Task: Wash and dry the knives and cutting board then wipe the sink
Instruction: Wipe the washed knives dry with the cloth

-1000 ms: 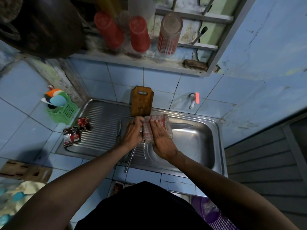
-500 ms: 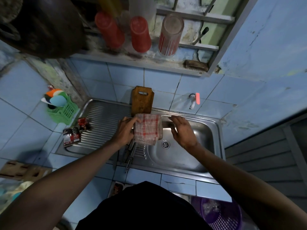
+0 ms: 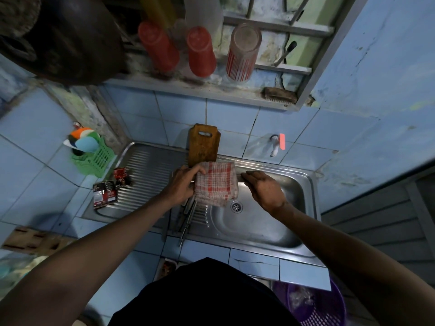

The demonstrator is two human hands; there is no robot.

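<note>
My left hand grips the left edge of a red-and-white checked cloth held over the divide between the drainboard and the steel sink. My right hand hovers over the basin, back up, its fingertips at the cloth's right edge. What lies under its fingers is hidden. Below the cloth, several knives lie on the drainboard with handles over the front edge. A brown wooden cutting board leans upright against the tiled wall behind the sink.
A wall tap with a pink handle sits above the basin, whose drain is uncovered. A green basket and dark sachets stand at the left. Cups and a brush are on the shelf above. A purple basket sits low right.
My right hand has come off the cloth and moved right over the basin. The cloth, first pressed between both hands, now hangs spread from my left hand.
</note>
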